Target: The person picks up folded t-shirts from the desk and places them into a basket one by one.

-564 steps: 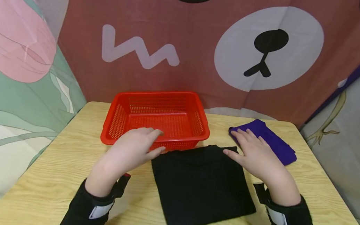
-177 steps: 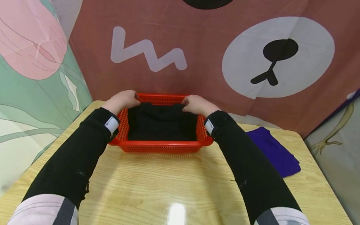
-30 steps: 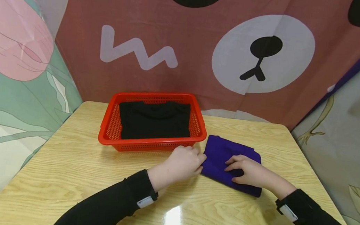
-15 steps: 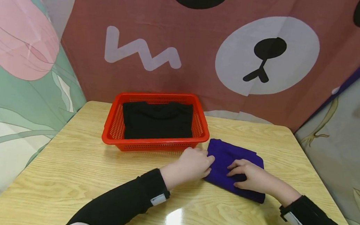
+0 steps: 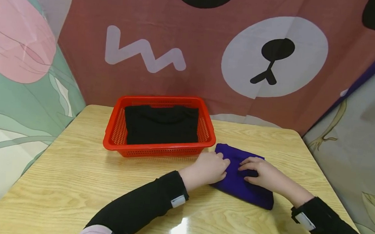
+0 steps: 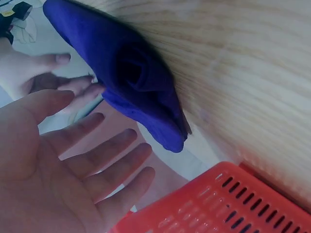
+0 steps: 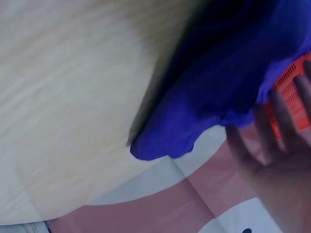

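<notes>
A folded purple garment (image 5: pixel 234 187) lies flat on the table, right of the red basket (image 5: pixel 159 152); its kind cannot be told from the folds. My left hand (image 5: pixel 211 167) is over its left part; in the left wrist view the left hand's fingers (image 6: pixel 112 162) are spread and loosely extended beside the cloth. My right hand (image 5: pixel 263 175) is over its right part, fingers bent slightly, fingertips at the cloth; in the right wrist view the right hand's fingers (image 7: pixel 286 126) look extended. Inside the basket lies a folded black shirt (image 5: pixel 162 126) with its neckline toward the back.
The wooden table (image 5: pixel 72 181) ends at a printed cloth backdrop (image 5: pixel 204 60) close behind the basket. More printed fabric hangs along the left and right sides.
Earlier the black shirt went from the table into the basket, and the purple garment came from the back right nearer. In the last second my left hand moved right, over the garment.
</notes>
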A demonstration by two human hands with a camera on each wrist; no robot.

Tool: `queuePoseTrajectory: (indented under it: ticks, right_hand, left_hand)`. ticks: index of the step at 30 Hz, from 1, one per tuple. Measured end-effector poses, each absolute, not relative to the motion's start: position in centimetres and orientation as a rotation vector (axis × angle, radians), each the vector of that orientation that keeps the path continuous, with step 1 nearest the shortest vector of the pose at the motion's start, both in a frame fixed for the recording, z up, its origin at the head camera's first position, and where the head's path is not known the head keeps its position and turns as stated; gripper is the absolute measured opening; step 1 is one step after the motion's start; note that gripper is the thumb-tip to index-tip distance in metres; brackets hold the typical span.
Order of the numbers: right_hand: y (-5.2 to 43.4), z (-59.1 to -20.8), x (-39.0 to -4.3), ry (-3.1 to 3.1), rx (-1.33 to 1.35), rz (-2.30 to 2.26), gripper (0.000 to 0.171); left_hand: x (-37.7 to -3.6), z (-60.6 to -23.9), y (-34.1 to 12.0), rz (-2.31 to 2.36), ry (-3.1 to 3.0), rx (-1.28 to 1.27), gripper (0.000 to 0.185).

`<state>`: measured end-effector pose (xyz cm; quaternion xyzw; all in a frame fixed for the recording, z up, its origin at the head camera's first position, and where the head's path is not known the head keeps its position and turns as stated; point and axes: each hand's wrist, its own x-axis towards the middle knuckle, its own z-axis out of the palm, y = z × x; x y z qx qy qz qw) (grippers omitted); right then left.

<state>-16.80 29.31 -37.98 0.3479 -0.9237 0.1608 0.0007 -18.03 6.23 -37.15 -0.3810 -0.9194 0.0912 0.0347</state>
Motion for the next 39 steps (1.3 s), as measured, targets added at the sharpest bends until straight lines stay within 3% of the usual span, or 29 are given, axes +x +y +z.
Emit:
queuePoseTrajectory:
  ticks: [10, 15, 20, 28, 39]
  right_hand:
    - [30.4, -38.1, -18.6, -3.035, 0.693, 0.502, 0.026]
    - [31.2, -38.9, -19.8, -3.064, 0.603, 0.542, 0.021]
    - [31.9, -39.0, -20.9, -3.074, 0.555, 0.538, 0.029]
    - [32.7, -39.1, -21.6, -3.155, 0.553, 0.565, 0.039]
    - [33.5, -39.4, -22.1, -3.181, 0.573, 0.564, 0.037]
  left_hand:
    - [-19.8, -38.0, 8.0, 0.304, -3.013, -1.071, 0.054]
    - [-20.6, -38.8, 8.9, 0.271, -3.096, -1.041, 0.058]
    - [-21.4, -38.5, 9.9, 0.261, -3.124, -1.027, 0.061]
    - [-22.7, -38.6, 11.2, 0.265, -3.096, -1.054, 0.045]
    - [-23.9, -39.3, 12.0, 0.165, -3.114, -0.975, 0.034]
